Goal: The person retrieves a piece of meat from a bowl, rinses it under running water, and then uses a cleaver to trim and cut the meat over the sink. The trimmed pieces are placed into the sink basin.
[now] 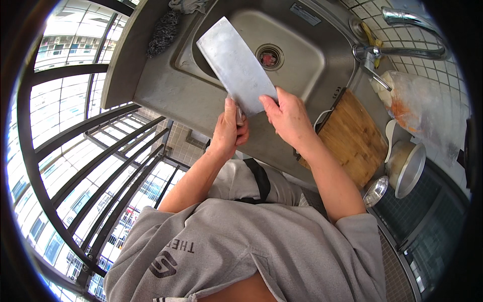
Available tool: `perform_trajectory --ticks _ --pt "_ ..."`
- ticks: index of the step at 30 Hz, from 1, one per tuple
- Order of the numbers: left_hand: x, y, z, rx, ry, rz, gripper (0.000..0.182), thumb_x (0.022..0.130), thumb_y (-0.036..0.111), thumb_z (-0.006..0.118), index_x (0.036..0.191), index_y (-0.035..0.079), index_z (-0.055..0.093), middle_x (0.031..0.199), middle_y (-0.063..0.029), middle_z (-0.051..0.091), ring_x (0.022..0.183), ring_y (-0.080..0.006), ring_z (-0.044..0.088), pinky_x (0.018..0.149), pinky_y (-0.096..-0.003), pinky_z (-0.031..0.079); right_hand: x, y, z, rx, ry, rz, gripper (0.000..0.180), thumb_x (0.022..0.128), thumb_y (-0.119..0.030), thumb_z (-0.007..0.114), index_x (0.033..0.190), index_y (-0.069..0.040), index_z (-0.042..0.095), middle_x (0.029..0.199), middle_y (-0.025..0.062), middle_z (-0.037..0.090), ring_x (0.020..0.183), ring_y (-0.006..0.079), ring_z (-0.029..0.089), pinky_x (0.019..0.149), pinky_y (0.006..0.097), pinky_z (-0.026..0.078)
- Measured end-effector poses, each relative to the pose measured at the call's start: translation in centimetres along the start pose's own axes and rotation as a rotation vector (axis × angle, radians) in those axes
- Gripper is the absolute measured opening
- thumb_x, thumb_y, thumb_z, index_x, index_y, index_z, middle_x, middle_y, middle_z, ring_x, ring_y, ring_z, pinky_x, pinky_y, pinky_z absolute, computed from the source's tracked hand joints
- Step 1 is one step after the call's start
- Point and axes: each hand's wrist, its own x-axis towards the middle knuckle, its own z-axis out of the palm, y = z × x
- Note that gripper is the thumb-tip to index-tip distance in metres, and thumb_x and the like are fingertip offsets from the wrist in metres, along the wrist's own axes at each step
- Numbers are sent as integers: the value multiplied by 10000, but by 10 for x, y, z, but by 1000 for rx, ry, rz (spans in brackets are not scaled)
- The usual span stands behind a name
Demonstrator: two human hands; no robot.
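A broad cleaver with a rectangular metal blade is held over the near edge of the stainless steel sink. My left hand grips its handle, which the fingers mostly hide, and the thumb points up towards the blade. My right hand pinches the blade by its right side close to the handle, thumb against the flat face and the other fingers largely out of sight. The blade slants up and left across the basin. Beyond its right side, the drain has something reddish in it.
On the right stand a wooden cutting board, a metal pot, a shiny metal bowl, a white spoon and a clear plastic bag. The faucet rises behind them. A dark scrubber lies left; window bars flank me.
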Motion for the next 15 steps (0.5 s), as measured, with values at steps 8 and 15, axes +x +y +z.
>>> perform_trajectory --ticks 8,15 --pt "1 0 2 -14 58 19 624 949 660 232 802 84 422 517 21 250 400 -103 229 394 -269 179 -9 2 3 81 35 7 302 908 -229 590 770 25 501 635 234 567 641 445 556 577 494 428" --pt "4 -3 1 30 69 60 627 951 655 242 797 75 424 520 20 258 408 -102 220 387 -266 185 -6 4 4 54 47 78 305 906 -225 594 766 26 491 645 238 566 648 451 555 582 496 433"
